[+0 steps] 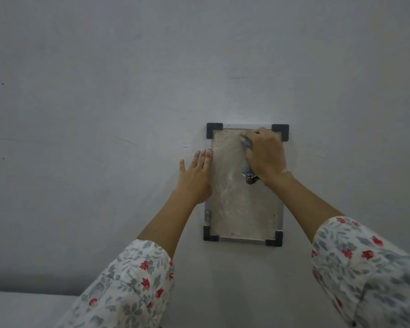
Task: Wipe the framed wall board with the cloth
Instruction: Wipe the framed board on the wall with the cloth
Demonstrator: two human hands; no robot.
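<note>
A small framed board (pixel 242 209) hangs on the wall, with a dusty beige face, a thin metal frame and black corner caps. My right hand (pixel 265 155) presses a crumpled grey cloth (pixel 247 172) against the board's upper right part; most of the cloth is hidden under the palm. My left hand (pixel 195 176) lies flat with its fingers spread on the wall, against the board's left edge, fingertips touching the frame.
The pale grey wall (pixel 128 91) fills nearly the whole view, with a few small dark marks at the far left. A lighter surface (pixel 21 308) shows at the bottom left. Floral sleeves cover both forearms.
</note>
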